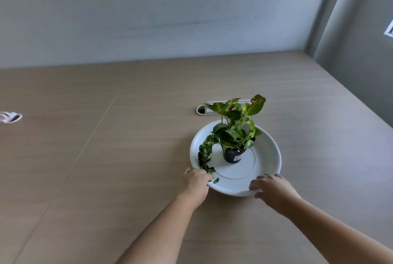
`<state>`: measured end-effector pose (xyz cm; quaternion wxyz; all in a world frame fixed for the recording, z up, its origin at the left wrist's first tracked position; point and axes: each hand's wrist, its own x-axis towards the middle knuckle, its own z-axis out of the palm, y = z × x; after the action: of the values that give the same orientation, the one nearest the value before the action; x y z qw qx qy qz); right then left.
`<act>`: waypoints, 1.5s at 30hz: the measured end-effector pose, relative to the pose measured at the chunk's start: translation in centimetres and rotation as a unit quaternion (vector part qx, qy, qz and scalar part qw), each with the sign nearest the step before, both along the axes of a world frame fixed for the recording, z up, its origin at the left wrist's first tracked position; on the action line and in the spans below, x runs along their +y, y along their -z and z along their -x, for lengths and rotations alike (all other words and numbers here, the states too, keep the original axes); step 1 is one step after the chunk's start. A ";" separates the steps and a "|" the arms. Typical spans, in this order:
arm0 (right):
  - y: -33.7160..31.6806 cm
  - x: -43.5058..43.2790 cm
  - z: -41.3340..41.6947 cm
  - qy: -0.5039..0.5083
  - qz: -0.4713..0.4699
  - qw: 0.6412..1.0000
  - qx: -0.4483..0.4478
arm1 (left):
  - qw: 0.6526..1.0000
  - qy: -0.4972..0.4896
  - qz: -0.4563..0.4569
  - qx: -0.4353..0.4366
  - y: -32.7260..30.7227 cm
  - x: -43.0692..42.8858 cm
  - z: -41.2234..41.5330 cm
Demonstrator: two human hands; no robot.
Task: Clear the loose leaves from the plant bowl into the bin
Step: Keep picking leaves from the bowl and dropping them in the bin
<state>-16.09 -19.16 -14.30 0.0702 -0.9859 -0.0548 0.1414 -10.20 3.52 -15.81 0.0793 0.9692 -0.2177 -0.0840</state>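
I am curling my left hand (196,180) over the thin, limp, featherlight loose green leaves (205,153) strewn along the left inner wall of the wide white plastic bowl (270,170), needing a gentle bunching pinch, while my half-open right hand (271,187) is steadying its near rim.

Wooden table (127,157): a pale, grained surface filling the lower field, with a thin seam running diagonally from about 12 o'clock of its left half down toward 7 o'clock. Cable port (201,110): a small oval opening set in the tabletop just above centre, touching a white rectangular strip (212,105) on its 3 o'clock side. Striped object (9,117): partly cropped at the 9 o'clock edge, identity unclear. Grey wall (170,8): at 12 o'clock, behind the table.
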 end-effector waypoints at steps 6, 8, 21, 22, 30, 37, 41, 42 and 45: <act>-0.6 -3.4 -0.9 0.025 0.080 0.995 0.045 | 0.996 0.058 -0.064 0.005 -0.8 -0.7 0.1; -1.0 -2.4 -1.0 0.014 0.032 0.999 0.042 | 0.995 0.009 -0.099 0.005 -2.0 0.3 -1.6; 0.1 -5.0 -1.9 -0.045 0.100 0.994 0.012 | 0.992 0.061 -0.089 0.063 -1.6 -3.0 -0.5; -0.1 -4.3 -1.8 -0.049 0.079 0.996 0.002 | 0.992 0.062 -0.089 0.062 -1.9 -2.8 -0.9; 0.3 -2.3 -2.4 -0.002 -0.034 0.995 0.092 | 0.993 0.028 -0.072 0.084 -2.2 -2.2 -2.0; -1.5 -1.1 -5.2 0.045 -0.093 0.993 0.063 | 0.981 -0.025 0.042 0.187 -2.1 -4.3 -2.7; 0.4 1.0 -6.0 0.042 -0.028 0.995 0.086 | 0.990 0.003 -0.020 0.136 -1.7 -5.8 -3.2; 0.8 1.3 -6.1 0.042 -0.010 0.995 0.088 | 0.991 0.004 -0.026 0.130 -1.4 -6.2 -3.0; 1.4 1.4 -6.3 0.056 -0.012 0.995 0.080 | 0.993 -0.001 -0.037 0.115 -0.4 -6.9 -2.7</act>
<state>-9.81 -17.80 -15.74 0.0937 -0.9722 0.0046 0.2145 -7.46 -3.35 -15.40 0.0677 0.9556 -0.2029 -0.2027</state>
